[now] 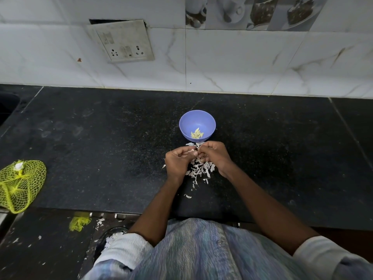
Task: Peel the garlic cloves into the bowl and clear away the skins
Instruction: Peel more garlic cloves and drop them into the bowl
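Note:
A small blue bowl (197, 124) stands on the black counter (101, 158) and holds several peeled garlic cloves (197, 134). Just in front of it, my left hand (178, 161) and my right hand (215, 156) meet with curled fingers, pinching a garlic clove (192, 151) between them; only a sliver of its white skin shows. Under and between the hands lies a heap of white garlic skins (200, 168), with a few stray flakes (188, 196) nearer the counter's front edge.
A yellow mesh bag (20, 184) lies at the counter's left front edge. Below on the floor are a scrap of yellow mesh (79, 223) and scattered skins. A tiled wall with a switch panel (121, 41) backs the counter.

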